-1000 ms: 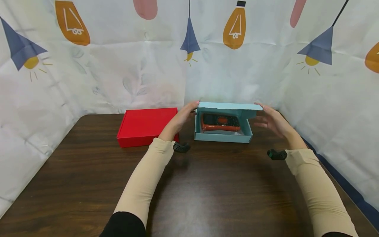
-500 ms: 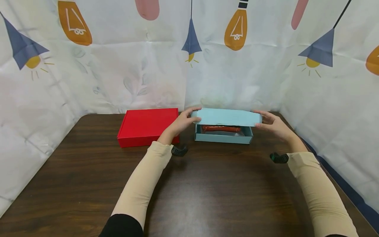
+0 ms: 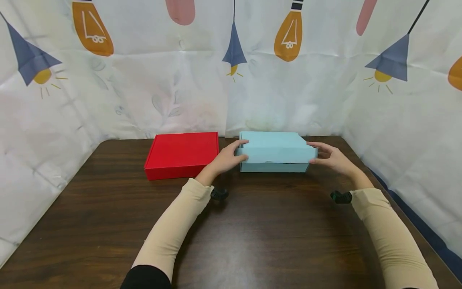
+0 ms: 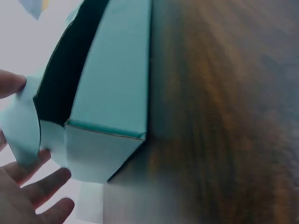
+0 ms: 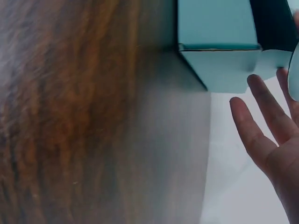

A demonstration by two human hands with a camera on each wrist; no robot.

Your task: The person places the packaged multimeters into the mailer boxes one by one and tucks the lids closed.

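A light blue cardboard box [image 3: 273, 168] stands toward the back of the table. Its lid [image 3: 272, 139] is folded nearly down, and a dark gap shows between lid and front wall in both wrist views. My left hand [image 3: 225, 159] pinches the lid's left corner; in the left wrist view, thumb and fingers lie on either side of the side flap [image 4: 21, 123]. At the opposite corner my right hand [image 3: 333, 161] pinches the right flap [image 5: 294, 77], its other fingers spread beside the box. The lid hides the box's contents.
A shut red box [image 3: 184, 150] lies left of the blue one, close to my left forearm. Behind both hangs a white curtain [image 3: 202, 92] printed with lamps and bulbs. The dark wooden table [image 3: 274, 224] has its right edge beside my right arm.
The blue lid has swung forward and down, covering the red-wrapped packet that showed inside. Both hands have come down and toward me with it. The red box stays put.
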